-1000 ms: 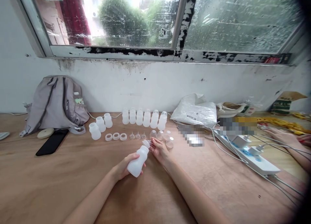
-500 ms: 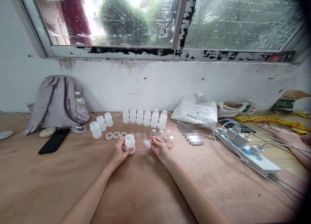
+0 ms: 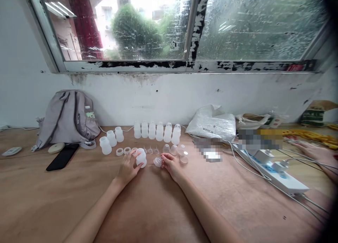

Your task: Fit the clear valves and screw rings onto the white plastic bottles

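Observation:
My left hand (image 3: 128,168) is wrapped round a frosted white baby bottle body (image 3: 141,159) on the table, thumb and fingers on its sides. A little to the right, my right hand (image 3: 171,164) pinches a translucent bottle teat in its collar ring (image 3: 157,161), apart from the bottle. Behind my left hand lie white collar rings (image 3: 119,152), one partly hidden by the fingers. Three clear teats (image 3: 150,150) stand between the hands, further back. Several clear domed caps (image 3: 183,158) are just beyond my right hand.
Open bottle bodies (image 3: 106,146) stand at left, and several capped bottles (image 3: 159,132) line the back. A backpack (image 3: 66,116) and phone (image 3: 62,157) lie left. Right are a white plastic package (image 3: 213,123), a power strip (image 3: 287,181) with cables, and another person's hand (image 3: 308,151).
The teat and ring in my right hand have turned and moved slightly lower and left. The bottle in my left hand has tilted. The view has shifted up a little.

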The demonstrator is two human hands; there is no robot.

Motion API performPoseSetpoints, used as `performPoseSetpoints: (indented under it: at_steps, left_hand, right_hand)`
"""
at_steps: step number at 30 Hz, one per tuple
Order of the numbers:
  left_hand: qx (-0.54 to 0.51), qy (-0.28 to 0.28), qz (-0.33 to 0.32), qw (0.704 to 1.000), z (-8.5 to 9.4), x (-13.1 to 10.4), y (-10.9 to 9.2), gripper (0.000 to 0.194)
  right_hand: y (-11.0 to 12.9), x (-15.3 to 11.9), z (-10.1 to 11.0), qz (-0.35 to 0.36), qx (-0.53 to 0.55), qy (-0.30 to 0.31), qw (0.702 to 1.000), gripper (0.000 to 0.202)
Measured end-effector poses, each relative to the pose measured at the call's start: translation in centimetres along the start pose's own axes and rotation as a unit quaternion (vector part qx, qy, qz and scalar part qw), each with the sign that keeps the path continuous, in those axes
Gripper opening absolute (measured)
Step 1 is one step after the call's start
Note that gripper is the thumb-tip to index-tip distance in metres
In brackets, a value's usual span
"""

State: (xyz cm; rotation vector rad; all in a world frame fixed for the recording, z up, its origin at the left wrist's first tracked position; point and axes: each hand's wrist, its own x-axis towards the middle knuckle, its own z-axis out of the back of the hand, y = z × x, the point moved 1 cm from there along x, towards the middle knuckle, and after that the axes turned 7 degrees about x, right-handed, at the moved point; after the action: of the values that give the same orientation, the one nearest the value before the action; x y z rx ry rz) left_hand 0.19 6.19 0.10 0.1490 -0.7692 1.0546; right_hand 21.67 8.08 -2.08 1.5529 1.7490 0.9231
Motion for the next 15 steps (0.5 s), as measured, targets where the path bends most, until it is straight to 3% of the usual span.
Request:
performPoseSetpoints:
  at_steps: [4,9,15]
  left_hand:
    - [0.062,-0.001,-0.023,0.998,1.6,1.9,1.0,0.024]
    - [0.146,-0.023,-0.056,0.987,4.4,7.2,3.8,0.032]
    - [0.273,0.069,-0.052,0.958,4.3,12.4,8.4,0.032]
  right_hand:
    - [-0.1,-0.1,-0.3,0.003,-0.015,0.002,1.000,0.024]
    - [0.0,0.0,-0.4,0.007,-0.031,0.001,0.999,0.023]
    - [-0.1,-0.1,-0.9,0.032,-0.129,0.017,0.991,0.018]
